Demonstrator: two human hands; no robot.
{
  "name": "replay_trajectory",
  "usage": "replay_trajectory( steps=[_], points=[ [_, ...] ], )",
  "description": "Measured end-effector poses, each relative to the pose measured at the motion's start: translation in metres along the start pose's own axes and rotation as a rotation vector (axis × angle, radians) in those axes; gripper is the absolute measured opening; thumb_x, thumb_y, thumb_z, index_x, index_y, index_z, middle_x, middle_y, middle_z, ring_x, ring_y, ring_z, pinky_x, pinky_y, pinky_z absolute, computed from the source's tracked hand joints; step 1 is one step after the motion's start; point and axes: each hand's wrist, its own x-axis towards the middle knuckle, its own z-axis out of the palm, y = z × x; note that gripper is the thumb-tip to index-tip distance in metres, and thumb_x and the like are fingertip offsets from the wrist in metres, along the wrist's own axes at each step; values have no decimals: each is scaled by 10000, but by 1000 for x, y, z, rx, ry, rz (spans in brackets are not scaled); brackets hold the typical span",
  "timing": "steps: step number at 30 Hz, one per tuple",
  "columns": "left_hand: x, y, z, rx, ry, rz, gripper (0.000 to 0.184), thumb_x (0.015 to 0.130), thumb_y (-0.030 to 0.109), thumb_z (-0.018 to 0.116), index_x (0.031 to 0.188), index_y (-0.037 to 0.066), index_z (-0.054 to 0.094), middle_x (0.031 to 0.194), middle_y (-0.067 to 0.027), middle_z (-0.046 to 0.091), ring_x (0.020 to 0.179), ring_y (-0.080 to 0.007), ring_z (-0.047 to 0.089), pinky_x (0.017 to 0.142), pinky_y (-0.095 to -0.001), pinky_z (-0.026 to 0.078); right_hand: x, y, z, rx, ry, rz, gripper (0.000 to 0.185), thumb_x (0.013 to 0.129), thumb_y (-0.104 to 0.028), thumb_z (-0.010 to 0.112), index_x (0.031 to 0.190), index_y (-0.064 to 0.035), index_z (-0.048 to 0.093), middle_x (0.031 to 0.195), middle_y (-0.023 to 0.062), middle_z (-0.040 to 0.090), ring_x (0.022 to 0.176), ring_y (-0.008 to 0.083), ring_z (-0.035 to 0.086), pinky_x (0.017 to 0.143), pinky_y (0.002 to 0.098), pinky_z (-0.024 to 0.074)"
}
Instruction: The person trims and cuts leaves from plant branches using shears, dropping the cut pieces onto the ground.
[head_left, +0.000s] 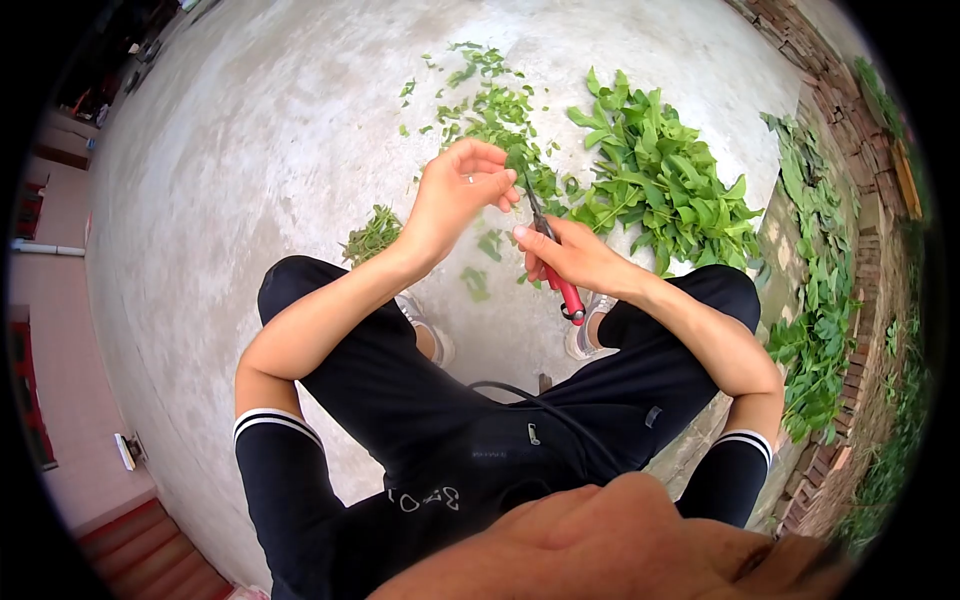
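My right hand (575, 252) is wrapped round the red handles of a pair of pruning shears (569, 299), whose dark blades point up and away from me. Close to the blade tips, my left hand (460, 190) is closed in a pinch. A small green leaf (516, 159) shows at its fingertips; any stem between the fingers is hidden. Below the hands, blurred leaf pieces (474, 284) appear in mid-air or on the ground; I cannot tell which. Cut leaf bits (495, 105) lie scattered on the concrete beyond my hands.
A big heap of leafy green cuttings (665, 170) lies to the right. A small pile of stems (372, 234) is by my left knee. More leafy branches (815, 300) lie along a low brick edging (866, 290) at the far right. My shoes (428, 330) rest on the concrete.
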Motion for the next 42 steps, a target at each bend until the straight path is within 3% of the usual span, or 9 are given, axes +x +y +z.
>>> replay_trajectory(
  steps=[11,15,24,29,31,34,35,38,42],
  points=[
    [11,2,-12,-40,-60,-113,375,904,-5,708,1182,-68,464,917,-164,679,784,-216,696,719,-327,570,-12,-17,-7,-7,19,115,586,1010,-540,551,820,12,595,650,80,627,552,158,639,524,297,516],
    [9,8,-12,-18,-158,-193,361,896,-17,717,1158,-47,471,920,-154,678,778,-209,690,720,-329,574,-8,-3,-4,-135,60,-74,603,1008,-562,540,804,4,590,642,71,621,567,144,635,553,286,509],
    [25,1,-22,17,-81,-152,290,899,-17,710,1113,-34,515,905,-127,661,772,-190,685,699,-310,582,-5,-12,-21,184,91,177,568,1030,-529,502,824,-8,599,638,57,613,576,173,654,523,310,531],
    [75,-28,-55,252,51,35,162,931,68,703,1071,-11,716,956,-72,729,864,-125,677,846,-279,551,0,-16,-58,525,295,144,568,990,-556,544,985,8,612,792,78,657,719,200,691,679,337,597],
    [99,-53,-69,464,124,214,235,918,85,691,1141,22,731,1046,-93,746,913,-141,682,881,-296,538,-11,-19,-77,599,377,115,576,969,-534,581,1029,39,596,835,99,653,773,230,694,753,379,618],
    [121,-67,-70,926,149,159,265,855,69,699,1114,76,755,1038,-172,742,939,-249,716,854,-339,544,-25,-13,-109,730,469,44,556,960,-460,609,1062,84,567,865,135,646,811,271,700,789,420,640],
    [133,-102,-80,909,135,414,215,821,60,708,1032,69,752,985,-217,704,938,-312,694,843,-372,537,-29,-8,-119,744,476,37,547,956,-425,613,1093,102,561,878,147,649,806,280,706,779,417,647],
    [132,-140,-72,1117,108,310,106,787,59,719,882,24,683,974,-230,658,963,-385,634,835,-467,508,-44,5,-132,755,571,46,584,945,-478,614,1113,81,589,883,111,662,831,246,700,826,412,622],
    [167,-215,-63,1064,147,316,323,783,22,676,1105,18,647,1026,-261,646,1006,-451,620,880,-501,512,-58,10,-137,833,532,68,560,939,-460,626,1098,76,591,895,113,660,800,246,691,824,410,620]
  ],
)
